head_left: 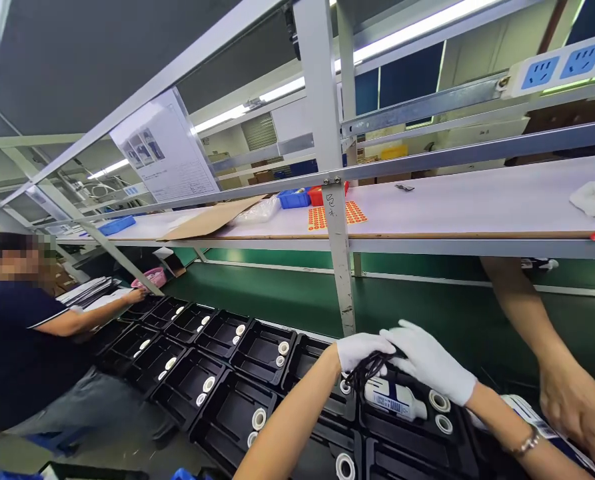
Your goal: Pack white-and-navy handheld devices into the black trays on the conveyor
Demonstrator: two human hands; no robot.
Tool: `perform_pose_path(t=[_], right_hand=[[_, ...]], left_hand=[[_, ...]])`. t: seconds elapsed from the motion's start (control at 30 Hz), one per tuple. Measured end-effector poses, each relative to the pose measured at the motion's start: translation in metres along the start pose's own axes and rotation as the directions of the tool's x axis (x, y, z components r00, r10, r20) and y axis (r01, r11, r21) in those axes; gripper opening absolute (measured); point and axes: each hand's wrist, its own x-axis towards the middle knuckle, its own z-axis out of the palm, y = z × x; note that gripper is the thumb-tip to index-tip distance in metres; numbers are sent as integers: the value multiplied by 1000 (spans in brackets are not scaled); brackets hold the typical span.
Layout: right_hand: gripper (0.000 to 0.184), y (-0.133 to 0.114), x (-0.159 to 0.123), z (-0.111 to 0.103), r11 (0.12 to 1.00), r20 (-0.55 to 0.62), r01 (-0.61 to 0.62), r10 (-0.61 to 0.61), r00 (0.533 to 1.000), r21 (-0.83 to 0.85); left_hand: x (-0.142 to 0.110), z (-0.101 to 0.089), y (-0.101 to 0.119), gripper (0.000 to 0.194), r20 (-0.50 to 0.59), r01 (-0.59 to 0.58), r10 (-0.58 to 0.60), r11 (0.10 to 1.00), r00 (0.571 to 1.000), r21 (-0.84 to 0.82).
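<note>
Both my hands wear white gloves and meet above a black moulded tray (pixel 327 407). My left hand (pixel 362 348) is closed on a bundle of black cord (pixel 368 371), which hangs down from it. Fingers and thumb of my right hand (pixel 430 363) pinch the same bundle from the right. A metal bracelet shows on my right wrist. Directly below, a white bottle with a blue label (pixel 394 399) lies in the tray beside two white rings (pixel 440 403).
Rows of black trays (pixel 212 347) holding white rings run left along the green conveyor belt (pixel 277 293). A co-worker in a dark blue shirt (pixel 12 347) reaches over trays at far left. Another person's bare arm (pixel 552 347) reaches down at right. A metal post (pixel 340 267) stands just behind my hands.
</note>
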Motion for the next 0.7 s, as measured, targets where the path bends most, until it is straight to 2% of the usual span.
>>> perform_pose_path(t=[0.03, 0.07, 0.13, 0.2, 0.23, 0.33, 0.4, 0.47, 0.5, 0.53, 0.57, 0.6, 0.63, 0.7], right_hand=[[43, -7, 3, -9, 998, 104, -51, 46, 993, 37], [39, -13, 4, -15, 985, 159, -158, 147, 976, 63], [41, -25, 2, -18, 907, 150, -401, 382, 912, 126], [48, -39, -1, -12, 778, 147, -558, 540, 829, 290], [51, -47, -1, -8, 709, 178, -582, 562, 808, 398], [56, -70, 7, 8, 514, 238, -533, 531, 813, 672], [52, -75, 13, 15, 449, 221, -514, 556, 801, 731], [52, -71, 16, 17, 416, 200, -531, 617, 761, 738], [53, -65, 15, 16, 410, 179, -526, 636, 751, 745], [54, -59, 13, 16, 403, 148, -503, 650, 745, 764], [56, -52, 10, 16, 396, 120, -476, 657, 744, 785], [55, -45, 6, 17, 411, 105, -460, 646, 756, 787], [53, -37, 1, 19, 448, 106, -460, 618, 779, 767], [47, -19, -10, 29, 568, 141, -484, 541, 829, 665]], left_hand=[[-3, 0, 1, 31, 3, -4, 4, 1000, 1000, 29], [-7, -1, 2, 34, -23, -28, 29, 998, 999, 50], [-13, -5, 4, 43, -157, -127, 132, 991, 979, 44], [-12, -4, 6, 52, -320, -250, 234, 968, 918, -7], [-8, 0, 8, 57, -379, -302, 262, 952, 887, -51], [16, 21, 9, 73, -476, -449, 296, 858, 828, -248], [32, 35, 2, 82, -521, -583, 377, 748, 766, -317], [45, 41, -14, 91, -469, -674, 524, 698, 711, -242], [50, 41, -25, 96, -383, -672, 580, 721, 719, -170], [56, 40, -38, 99, -251, -621, 587, 780, 769, -77], [61, 37, -50, 95, -104, -530, 531, 847, 841, 38], [67, 33, -62, 81, 12, -417, 420, 895, 907, 157], [74, 29, -71, 63, 81, -306, 295, 917, 952, 255], [91, 21, -82, 36, 116, -163, 131, 928, 985, 336]])
